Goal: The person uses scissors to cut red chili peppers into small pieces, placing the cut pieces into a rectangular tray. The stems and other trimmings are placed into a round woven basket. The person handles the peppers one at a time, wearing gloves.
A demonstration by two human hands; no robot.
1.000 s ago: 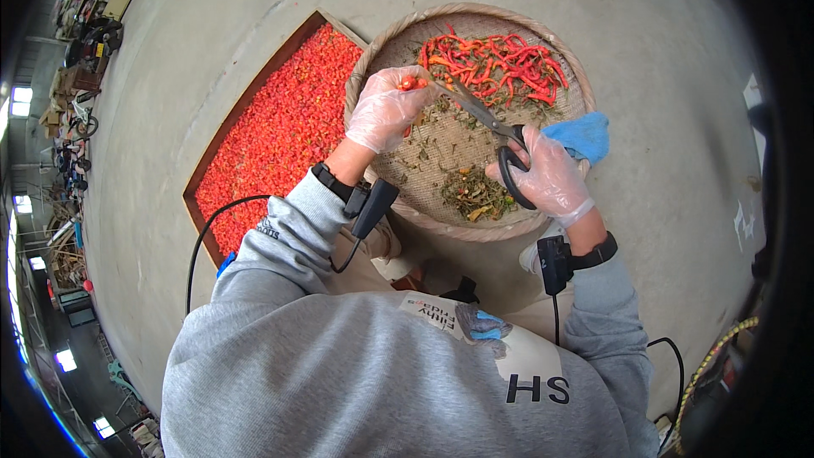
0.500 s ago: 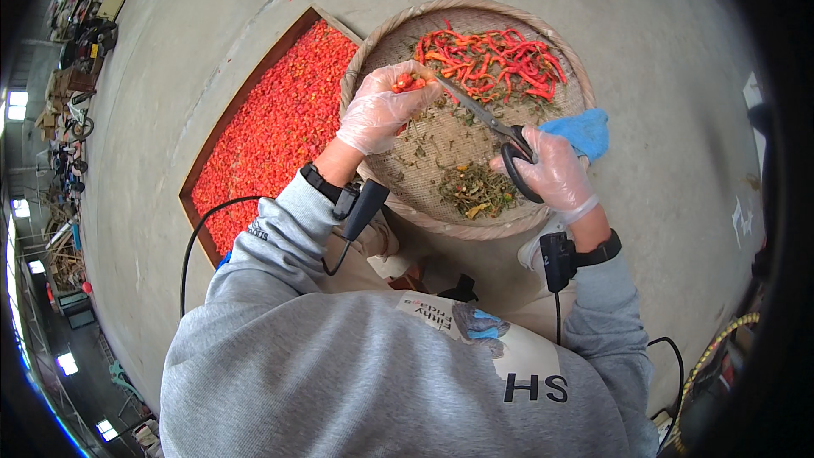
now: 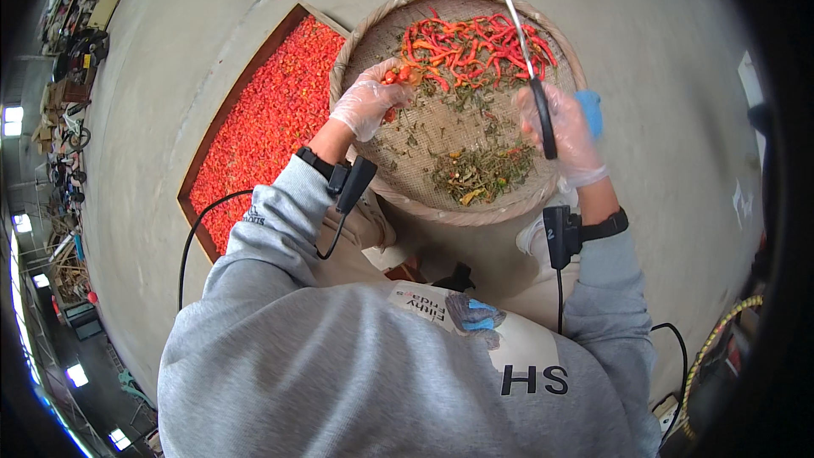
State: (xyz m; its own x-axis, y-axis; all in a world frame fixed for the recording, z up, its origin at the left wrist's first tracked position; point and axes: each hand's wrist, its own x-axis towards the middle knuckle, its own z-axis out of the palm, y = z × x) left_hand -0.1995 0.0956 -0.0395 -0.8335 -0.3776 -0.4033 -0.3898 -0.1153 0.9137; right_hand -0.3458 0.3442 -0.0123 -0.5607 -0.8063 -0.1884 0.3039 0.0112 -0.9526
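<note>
My left hand (image 3: 366,102), in a clear plastic glove, is closed round some cut red chili pieces (image 3: 397,76) over the left side of a round woven basket (image 3: 398,182). Gloved the same way, my right hand (image 3: 566,131) grips black-handled scissors (image 3: 536,89) at the basket's right side. Their blades point up and away from me, apart from the left hand. Whole long red chilies (image 3: 475,47) lie at the far side of the basket. A heap of dry green and yellow stems and leaves (image 3: 480,174) sits at its near side.
Left of the basket, a wooden tray (image 3: 246,89) holds a thick layer of chopped red chilies (image 3: 271,110). A blue cloth (image 3: 590,112) hangs at the basket's right rim. Cables run from the bands on both my wrists. Shelves and clutter line the far left.
My right hand has swung the scissors away from my left hand, turning the blades upward. The left hand has shifted slightly left, still holding the chili pieces.
</note>
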